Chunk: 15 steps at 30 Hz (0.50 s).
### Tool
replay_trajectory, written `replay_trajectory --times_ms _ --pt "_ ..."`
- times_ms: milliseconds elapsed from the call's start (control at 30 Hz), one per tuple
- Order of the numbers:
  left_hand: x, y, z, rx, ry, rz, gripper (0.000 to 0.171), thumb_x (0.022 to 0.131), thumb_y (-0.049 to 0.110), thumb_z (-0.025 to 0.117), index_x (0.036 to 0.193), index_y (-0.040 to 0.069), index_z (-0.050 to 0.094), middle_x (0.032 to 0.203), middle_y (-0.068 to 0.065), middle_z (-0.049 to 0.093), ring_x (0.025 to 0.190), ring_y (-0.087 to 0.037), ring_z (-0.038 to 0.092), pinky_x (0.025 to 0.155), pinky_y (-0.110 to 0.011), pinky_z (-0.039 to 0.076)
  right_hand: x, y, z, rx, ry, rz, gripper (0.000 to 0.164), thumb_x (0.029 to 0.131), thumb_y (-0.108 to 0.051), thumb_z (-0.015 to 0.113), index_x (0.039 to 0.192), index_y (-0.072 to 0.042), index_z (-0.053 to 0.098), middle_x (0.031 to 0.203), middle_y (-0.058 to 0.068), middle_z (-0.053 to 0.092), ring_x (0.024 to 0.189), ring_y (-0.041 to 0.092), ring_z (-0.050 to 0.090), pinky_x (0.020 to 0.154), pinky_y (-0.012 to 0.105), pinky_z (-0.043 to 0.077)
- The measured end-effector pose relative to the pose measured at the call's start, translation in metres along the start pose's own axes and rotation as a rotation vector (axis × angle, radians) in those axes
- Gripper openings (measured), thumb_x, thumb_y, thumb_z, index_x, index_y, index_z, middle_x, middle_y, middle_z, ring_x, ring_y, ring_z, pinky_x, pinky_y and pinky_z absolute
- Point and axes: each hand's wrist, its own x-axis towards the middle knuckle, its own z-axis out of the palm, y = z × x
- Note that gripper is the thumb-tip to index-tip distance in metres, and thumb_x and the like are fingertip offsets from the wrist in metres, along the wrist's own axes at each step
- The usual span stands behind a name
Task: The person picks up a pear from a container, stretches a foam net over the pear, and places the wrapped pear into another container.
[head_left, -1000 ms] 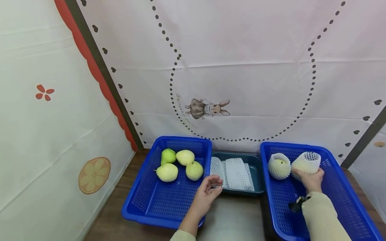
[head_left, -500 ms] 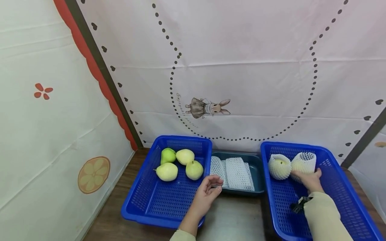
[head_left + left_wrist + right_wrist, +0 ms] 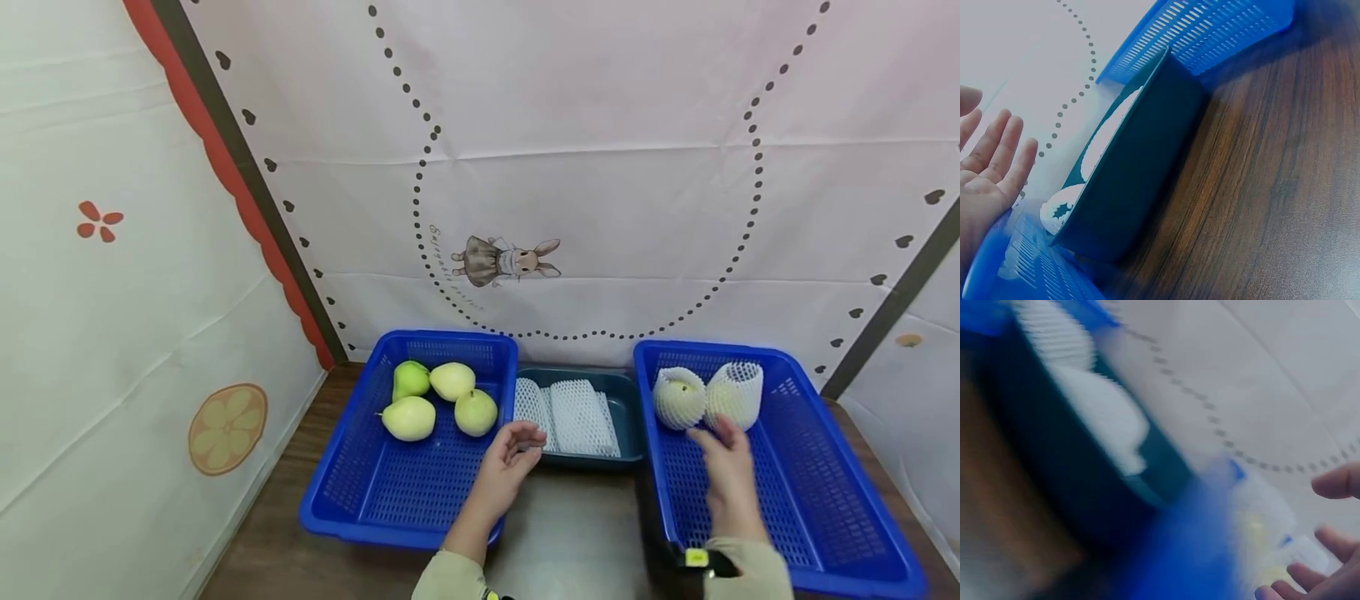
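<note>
My right hand is over the right blue basket, its fingers spread and holding nothing. Just beyond its fingertips, two pears in white foam net sleeves stand side by side: the left net-wrapped pear and the right net-wrapped pear. My left hand, fingers loosely bent, hovers between the left blue basket and the dark green tray. Folded white foam nets lie in that tray. Several bare green pears sit in the left basket. The right wrist view is blurred.
The green tray stands between the two baskets on a dark wood table. A grey metallic surface lies in front of the tray. Behind everything hangs a printed white cloth, with another cloth wall at the left.
My right hand has let go of the right net-wrapped pear and drawn back toward me. That pear stays in the basket. The left hand keeps its place; the head view has shifted slightly.
</note>
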Motion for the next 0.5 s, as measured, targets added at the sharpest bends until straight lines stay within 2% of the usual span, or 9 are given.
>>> replay_trajectory --times_ms 100,167,233,333,400,500 --pt "0.001 -0.01 -0.001 -0.007 0.001 0.012 0.03 0.091 -0.003 0.051 0.12 -0.008 0.044 0.115 -0.027 0.054 0.109 -0.037 0.051 0.086 -0.023 0.043 -0.018 0.01 0.016 -0.168 -0.146 -0.04 0.062 0.089 -0.006 0.053 0.143 0.0 0.023 0.147 0.026 0.016 0.132 0.041 0.017 0.104 0.052 0.021" --pt "0.003 -0.018 -0.002 -0.013 -0.002 0.024 0.03 0.092 -0.002 0.051 0.121 -0.008 0.044 0.115 -0.027 0.054 0.109 -0.036 0.051 0.087 -0.024 0.043 -0.023 0.016 0.022 -0.276 -0.232 -0.051 0.063 0.089 -0.007 0.055 0.143 -0.002 0.023 0.146 0.029 0.016 0.131 0.045 0.018 0.102 0.057 0.022" --pt "0.004 -0.025 -0.002 -0.021 -0.001 0.031 0.03 0.092 -0.001 0.052 0.121 -0.007 0.044 0.115 -0.026 0.055 0.108 -0.034 0.052 0.087 -0.024 0.044 -0.024 0.021 0.027 -0.349 -0.279 -0.07 0.063 0.089 -0.007 0.054 0.143 -0.004 0.023 0.144 0.03 0.019 0.129 0.046 0.021 0.101 0.058 0.025" --pt "0.005 -0.03 -0.003 -0.015 0.013 0.042 0.029 0.092 0.001 0.052 0.119 -0.007 0.045 0.113 -0.025 0.056 0.107 -0.032 0.054 0.086 -0.024 0.044 -0.024 0.026 0.031 -0.431 -0.284 -0.107 0.062 0.09 -0.007 0.052 0.144 -0.006 0.021 0.142 0.032 0.023 0.127 0.047 0.025 0.099 0.059 0.027" --pt "0.005 -0.027 -0.002 -0.02 0.026 0.03 0.028 0.092 0.002 0.052 0.118 -0.007 0.046 0.112 -0.025 0.057 0.105 -0.031 0.055 0.085 -0.026 0.046 -0.025 0.028 0.031 -0.474 -0.27 -0.127 0.06 0.091 -0.008 0.049 0.143 -0.007 0.021 0.141 0.032 0.025 0.127 0.047 0.027 0.098 0.06 0.028" --pt "0.011 -0.012 0.0 -0.069 0.027 -0.056 0.029 0.092 0.006 0.053 0.118 -0.005 0.044 0.112 -0.023 0.057 0.102 -0.027 0.057 0.084 -0.031 0.048 -0.023 0.028 0.03 -0.511 -0.255 -0.135 0.058 0.092 -0.01 0.047 0.143 -0.007 0.02 0.14 0.032 0.026 0.125 0.048 0.028 0.097 0.061 0.029"
